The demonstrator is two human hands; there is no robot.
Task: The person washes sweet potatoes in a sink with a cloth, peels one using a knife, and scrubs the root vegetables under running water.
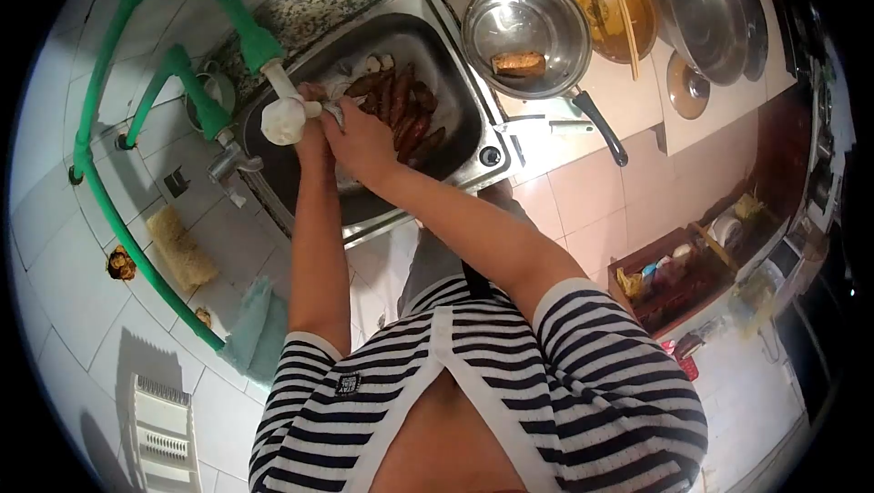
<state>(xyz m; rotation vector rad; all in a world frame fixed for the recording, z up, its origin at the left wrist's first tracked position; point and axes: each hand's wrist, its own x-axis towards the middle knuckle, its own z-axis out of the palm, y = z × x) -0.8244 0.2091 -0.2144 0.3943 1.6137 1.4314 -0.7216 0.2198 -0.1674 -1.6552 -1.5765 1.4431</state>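
Note:
Both my hands meet over the left side of the metal sink (353, 233), close under the white tap (285, 120). My left hand (314, 140) is partly covered by the tap; what shows of its fingers is curled. Bent inward against it is my right hand (362, 142), its fingers closed. Something pale and greyish (335, 111) shows between the hands, too small and covered to name. Several long reddish-brown sweet potatoes (401, 97) lie in the sink just beyond my right hand, with small pale pieces (380, 63) at their far end.
Right of the sink stands a saucepan (528, 20) holding one brown piece (519, 63); its black handle (601, 127) juts toward me. Beyond are an orange bowl (612, 24) with chopsticks (626, 15), a metal basin (701, 15) and a lid (687, 88). Green pipes (91, 120) line the left wall.

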